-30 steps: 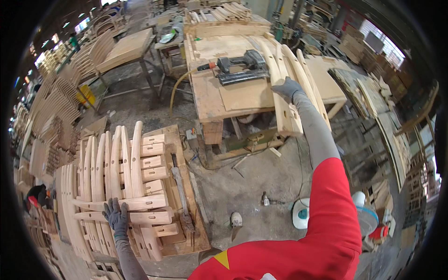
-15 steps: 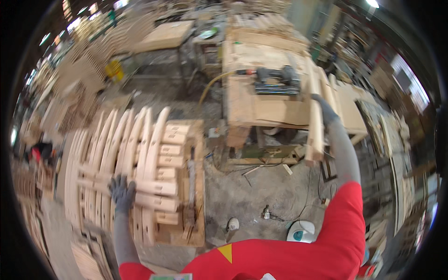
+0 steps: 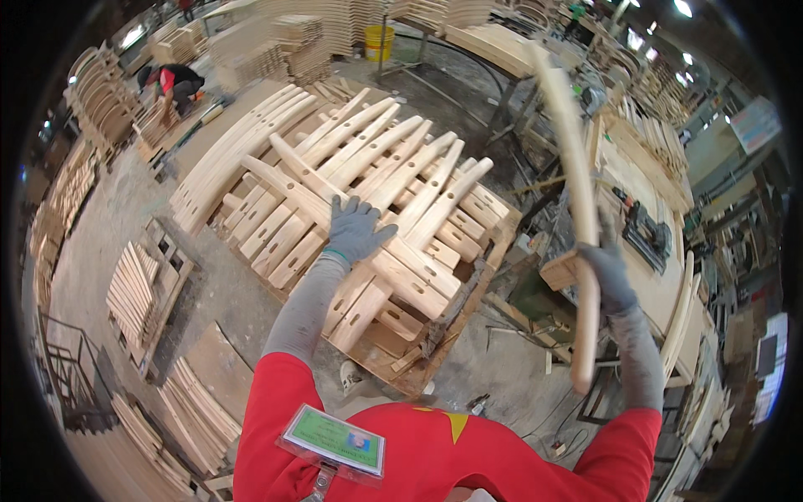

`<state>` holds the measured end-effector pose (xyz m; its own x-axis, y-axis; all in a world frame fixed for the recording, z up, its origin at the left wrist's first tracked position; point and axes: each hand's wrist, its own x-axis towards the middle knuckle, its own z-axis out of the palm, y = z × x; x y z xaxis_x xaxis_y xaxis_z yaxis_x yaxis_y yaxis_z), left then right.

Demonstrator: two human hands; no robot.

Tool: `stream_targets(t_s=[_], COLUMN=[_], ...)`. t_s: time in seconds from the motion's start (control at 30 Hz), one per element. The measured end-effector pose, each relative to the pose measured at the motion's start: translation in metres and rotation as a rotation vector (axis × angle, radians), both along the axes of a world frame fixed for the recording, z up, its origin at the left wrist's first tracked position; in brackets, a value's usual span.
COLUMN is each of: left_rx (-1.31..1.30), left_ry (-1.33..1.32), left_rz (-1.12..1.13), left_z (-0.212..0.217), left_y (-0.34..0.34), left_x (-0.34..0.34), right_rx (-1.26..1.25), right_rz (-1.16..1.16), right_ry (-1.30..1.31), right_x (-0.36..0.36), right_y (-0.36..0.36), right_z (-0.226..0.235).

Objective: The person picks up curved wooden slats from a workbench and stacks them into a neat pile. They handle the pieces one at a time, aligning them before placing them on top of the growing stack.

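My gloved left hand (image 3: 358,232) rests palm down, fingers spread, on a stack of curved wooden slats (image 3: 418,213) with slots and holes near their ends. These slats lie crosswise in layers on a wooden pallet (image 3: 435,368). To the right, my gloved right hand (image 3: 609,272) is wrapped round a long curved wooden bar (image 3: 574,167), held nearly upright above the edge of the workbench. A short wooden block (image 3: 559,270) juts from the bar's left side near the hand; whether it is joined to the bar, I cannot tell.
A black nail gun (image 3: 648,237) lies on the workbench (image 3: 631,171) at right. At the far left, a person (image 3: 176,84) bends over wood pieces. Smaller slat piles (image 3: 134,289) stand on the floor at left. A yellow bucket (image 3: 378,42) stands at the back.
My view has swung left. The bar in my right hand has come up off the bench and now stands nearly upright. My left hand still lies on the stacked slats.
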<state>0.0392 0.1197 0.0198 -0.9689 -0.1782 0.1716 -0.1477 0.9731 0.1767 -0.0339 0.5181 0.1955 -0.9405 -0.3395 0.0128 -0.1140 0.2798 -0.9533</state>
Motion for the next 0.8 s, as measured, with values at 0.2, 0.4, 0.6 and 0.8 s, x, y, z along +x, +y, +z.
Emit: stream_targets(t_s=[0.2, 0.4, 0.6, 0.8], left_rx=[0.045, 0.070, 0.118, -0.044], left_ry=[-0.135, -0.022, -0.031, 0.272], left_rz=[-0.005, -0.004, -0.021, -0.067], left_z=[0.012, 0.006, 0.003, -0.022], left_y=[0.001, -0.001, -0.003, 0.000], left_x=[0.017, 0.024, 0.022, 0.015], right_rx=[0.275, 0.785, 0.857, 0.712], right_rz=[0.343, 0.468, 0.600, 0.613], right_ry=[0.151, 0.431, 0.458, 0.581], right_x=[-0.052, -0.072, -0.071, -0.084], right_y=[-0.140, -0.256, -0.301, -0.250], right_z=[-0.088, -0.124, -0.152, -0.124])
